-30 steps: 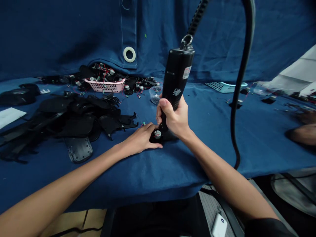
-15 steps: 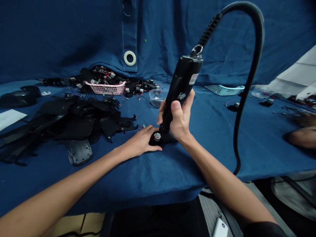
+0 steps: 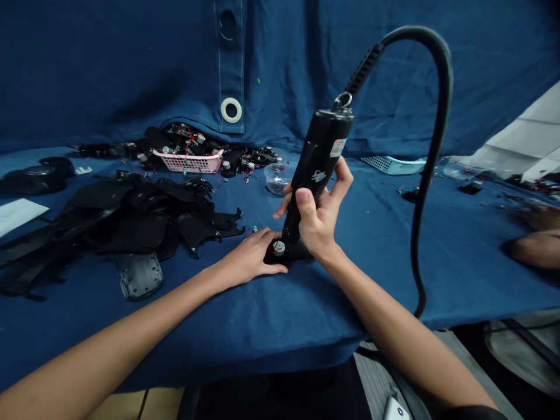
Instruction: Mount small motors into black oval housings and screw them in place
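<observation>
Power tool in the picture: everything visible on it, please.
The tool is a black cylinder, plastic-looking, with a pale logo, a red-and-white label and a metal ring at its top, where a ribbed sleeve leads into a thick black cable. It leans right at the top, gripped by the right hand, lower end at the black part.

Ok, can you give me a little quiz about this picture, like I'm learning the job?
1. True or false: the right hand grips the black tool, while the left hand is around a black part.
2. What colour is the basket heaped with wired parts? a) green b) pink c) yellow
3. Fill the gap: the thick cable comes from the ____ end of the tool.

Key: 1 true; 2 b; 3 top.
</observation>
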The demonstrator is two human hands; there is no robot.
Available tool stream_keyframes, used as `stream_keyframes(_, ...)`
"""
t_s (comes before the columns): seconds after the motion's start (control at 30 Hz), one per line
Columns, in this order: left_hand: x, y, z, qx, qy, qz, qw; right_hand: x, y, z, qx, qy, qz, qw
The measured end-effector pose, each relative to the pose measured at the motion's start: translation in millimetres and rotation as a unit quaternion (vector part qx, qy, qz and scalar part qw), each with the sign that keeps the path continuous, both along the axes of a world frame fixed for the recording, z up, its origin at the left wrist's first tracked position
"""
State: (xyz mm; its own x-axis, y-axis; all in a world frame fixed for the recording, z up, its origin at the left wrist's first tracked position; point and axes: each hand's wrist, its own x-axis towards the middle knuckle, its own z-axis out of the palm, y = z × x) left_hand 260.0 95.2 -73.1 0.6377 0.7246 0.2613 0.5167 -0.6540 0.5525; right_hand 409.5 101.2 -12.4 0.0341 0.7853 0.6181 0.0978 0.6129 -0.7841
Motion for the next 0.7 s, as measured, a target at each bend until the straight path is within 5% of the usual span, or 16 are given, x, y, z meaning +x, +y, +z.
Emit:
stream_keyframes(0.17,0,2,-4.5,-0.004,-0.009,-0.004,1.0,26,-3,8.8,-0.088,-0.15,0.086,0.981)
stream_keyframes(0.3,-1,3,-5.6,-0.011,-0.019,-0.017,1.0,44,-6,26.5,-0.154,-0.344,0.154,0.913)
stream_keyframes(0.47,-1,3,0.2,-0.046,-0.006,-0.018,0.999,42,-6,35.6,-0.249,-0.41,0.223,0.849)
stream_keyframes(0.7,-1,3,0.1,-0.03,-0.005,-0.013,0.999,40,-9,25.2,-0.26,-0.321,0.21,0.886)
